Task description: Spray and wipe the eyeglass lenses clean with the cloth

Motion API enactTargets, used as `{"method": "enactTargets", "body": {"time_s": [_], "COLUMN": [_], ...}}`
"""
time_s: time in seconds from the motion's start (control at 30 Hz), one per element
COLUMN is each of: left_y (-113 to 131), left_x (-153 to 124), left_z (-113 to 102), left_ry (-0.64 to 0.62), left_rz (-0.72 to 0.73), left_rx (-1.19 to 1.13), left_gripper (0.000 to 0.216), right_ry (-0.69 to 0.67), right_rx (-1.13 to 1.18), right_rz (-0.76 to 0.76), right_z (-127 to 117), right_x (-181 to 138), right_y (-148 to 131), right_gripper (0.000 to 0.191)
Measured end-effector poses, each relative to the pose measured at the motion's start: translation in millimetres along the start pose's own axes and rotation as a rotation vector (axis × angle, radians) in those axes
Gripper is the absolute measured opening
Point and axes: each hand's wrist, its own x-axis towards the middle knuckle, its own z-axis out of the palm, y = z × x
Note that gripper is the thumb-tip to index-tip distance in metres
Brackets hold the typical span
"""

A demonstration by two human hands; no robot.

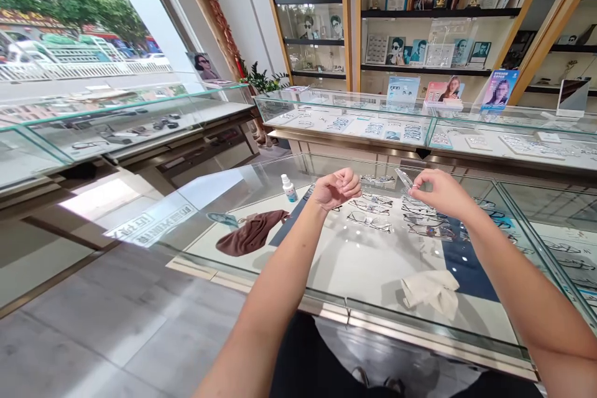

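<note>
Over the glass surface (357, 280), the right hand (433, 191) is holding up a clear piece (403, 178), fingers (423, 178) pinching it; moving it likely calls for steadiness. The left hand (338, 189) is curling, its grip unclear.

I observe both forearms bare and reaching forward. The left arm (277, 289) rises from the lower edge; its wrist bends rightward, and the left hand (339, 188) is loosely closed, fingers curled inward. The right arm (517, 267) enters from the lower right, angled inward; the right hand (438, 191) pinches thumb to forefinger. I record the hands apart, at nearly matching height.
</note>
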Motion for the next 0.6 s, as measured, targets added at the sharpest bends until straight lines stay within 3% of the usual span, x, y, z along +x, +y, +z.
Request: {"method": "enactTargets", "body": {"time_s": [0.27,0.6], "left_y": [0.8,3.2], "left_x": [3.1,4.7], "left_z": [-7.2,-16.4], "left_ry": [-0.080,0.002], "left_rz": [-0.069,-0.167], "left_rx": [-0.002,-0.139], "left_gripper": [0.051,0.056], "right_ry": [-0.095,-0.271], "right_rx": [-0.077,-0.374], "right_rz": [0.096,0.032], "right_z": [30.0,84.1], "right_x": [16.8,92.0], "right_y": [10.0,20.1], "right_gripper": [0.018,0.013]}}
